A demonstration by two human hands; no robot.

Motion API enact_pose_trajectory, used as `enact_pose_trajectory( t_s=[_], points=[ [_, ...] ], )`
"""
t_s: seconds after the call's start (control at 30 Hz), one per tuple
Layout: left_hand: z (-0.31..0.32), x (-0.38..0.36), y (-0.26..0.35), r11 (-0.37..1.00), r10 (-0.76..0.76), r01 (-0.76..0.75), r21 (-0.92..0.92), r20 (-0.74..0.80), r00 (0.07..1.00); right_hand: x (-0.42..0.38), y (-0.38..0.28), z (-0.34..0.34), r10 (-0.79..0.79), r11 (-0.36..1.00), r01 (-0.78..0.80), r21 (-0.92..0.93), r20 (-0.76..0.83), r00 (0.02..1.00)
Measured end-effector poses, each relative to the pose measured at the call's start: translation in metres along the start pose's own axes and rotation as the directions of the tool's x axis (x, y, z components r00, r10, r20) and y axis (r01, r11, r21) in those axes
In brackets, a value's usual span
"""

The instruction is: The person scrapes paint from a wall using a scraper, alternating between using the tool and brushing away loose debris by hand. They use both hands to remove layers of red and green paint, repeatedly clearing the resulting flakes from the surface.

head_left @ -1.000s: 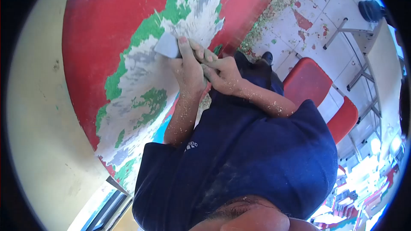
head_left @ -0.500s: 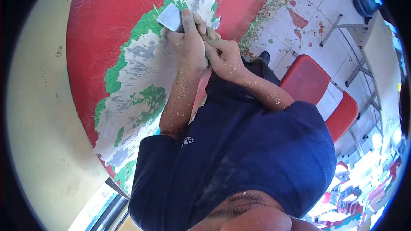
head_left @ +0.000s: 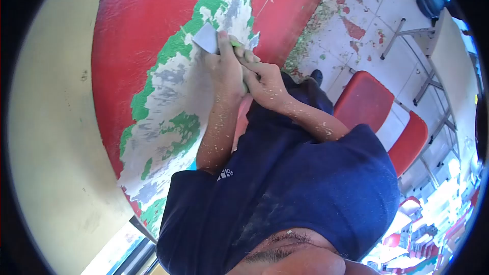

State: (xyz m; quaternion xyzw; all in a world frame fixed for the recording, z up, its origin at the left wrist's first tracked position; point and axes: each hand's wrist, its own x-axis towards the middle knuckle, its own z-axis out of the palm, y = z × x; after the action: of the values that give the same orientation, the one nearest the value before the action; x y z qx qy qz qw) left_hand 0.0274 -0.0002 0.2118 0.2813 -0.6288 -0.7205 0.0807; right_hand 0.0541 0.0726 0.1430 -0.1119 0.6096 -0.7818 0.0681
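My left hand (head_left: 224,71) is closed round a scraper, thumb stretched along it. The flat grey blade (head_left: 205,38) lies against a red surface (head_left: 137,30) where the coating is broken up into green and whitish-grey patches. Pressed against the left hand from the right side is my right hand (head_left: 266,85), its fingers curled over the left fingers and the scraper's mostly hidden handle. A small light green bit shows by the left fingers. Pale flecks cover both forearms.
A cream surface (head_left: 51,122) borders the red one at left. Flakes and crumbs lie on the tiled floor (head_left: 382,46) at upper right. A red chair (head_left: 364,101) stands right of my body, near a pale-topped table (head_left: 453,56). More red and white items appear at lower right.
The whole view has shifted slightly, with the surface and chair lower in the picture. Both hands and the blade also appear a little lower, the grip unchanged. The light green bit shows more clearly.
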Motion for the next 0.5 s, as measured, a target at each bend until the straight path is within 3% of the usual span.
enact_pose_trajectory(
  t_s=[0.03, 0.13, 0.17, 0.3, 0.4, 0.5],
  points=[
    [0.000, 0.000, -0.002, 0.999, -0.025, 0.024, -0.038, -0.015, 1.000, -0.002, 0.000, -0.004, 0.094, 0.995, -0.093, -0.048, 0.038, 0.995],
    [0.002, 0.002, -0.009, 0.994, -0.027, 0.022, -0.110, -0.049, 0.998, 0.001, 0.017, -0.010, 0.077, 0.989, -0.061, -0.136, 0.116, 0.990],
    [0.001, 0.000, -0.011, 0.994, -0.021, 0.014, -0.111, -0.058, 0.998, -0.002, 0.013, -0.005, 0.004, 0.999, -0.003, -0.051, 0.033, 0.999],
    [-0.002, -0.013, -0.004, 0.975, -0.133, 0.122, -0.184, -0.047, 0.990, -0.009, -0.006, -0.009, 0.060, 0.998, -0.058, -0.037, 0.068, 0.996],
    [-0.001, -0.006, -0.008, 0.987, -0.071, 0.063, -0.146, -0.055, 0.996, -0.009, -0.002, -0.008, 0.070, 0.997, -0.069, -0.021, 0.077, 0.995],
    [-0.007, -0.018, -0.013, 0.976, -0.102, 0.091, -0.196, -0.045, 0.994, -0.022, -0.002, -0.008, 0.093, 0.996, -0.091, -0.022, 0.099, 0.991]
  ],
)
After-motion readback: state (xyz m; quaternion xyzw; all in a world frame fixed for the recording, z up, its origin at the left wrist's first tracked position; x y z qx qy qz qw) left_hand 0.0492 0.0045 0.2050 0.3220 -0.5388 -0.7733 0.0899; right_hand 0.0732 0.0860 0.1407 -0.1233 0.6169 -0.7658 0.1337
